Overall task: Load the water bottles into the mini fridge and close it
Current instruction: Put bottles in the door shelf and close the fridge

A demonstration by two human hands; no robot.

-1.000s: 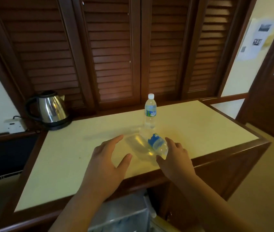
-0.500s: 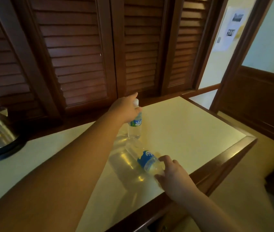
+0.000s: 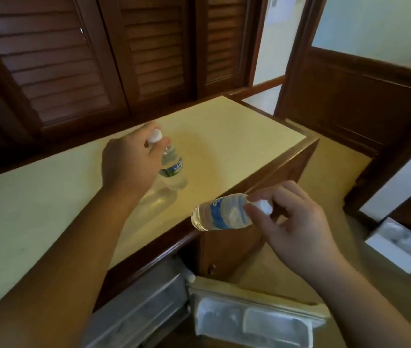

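1. Nearest, below the front edge of the yellow countertop (image 3: pixel 237 131), the mini fridge (image 3: pixel 134 312) stands open, its pale interior showing under the counter's wooden rim
2. The fridge door (image 3: pixel 257 315) swings out to the right of that interior, its inner shelf pockets facing up toward the camera
3. Above the door and just off the countertop's front corner, the right hand (image 3: pixel 297 232) pinches the blue-label bottle (image 3: pixel 220 212) at its white cap, thumb and fingertips curled round the neck
4. That bottle lies nearly level in the air, its base pointing left toward the counter edge and its cap end inside the right hand's fingers; it touches nothing but the hand
5. Farther in, over the middle of the countertop, the left hand (image 3: pixel 129 159) grips the green-label bottle (image 3: pixel 173 167) by its top, fingers wrapped about the neck with the white cap poking out between them
6. This bottle hangs tilted below and to the right of the left hand, base lowest; whether the base touches the countertop cannot be told, though a reflection shows beneath it
7. Behind the countertop's rear edge rise dark wooden louvred doors (image 3: pixel 56 61)
8. Off the countertop's right side, a white box (image 3: pixel 398 249) sits on the floor beside a wooden door frame
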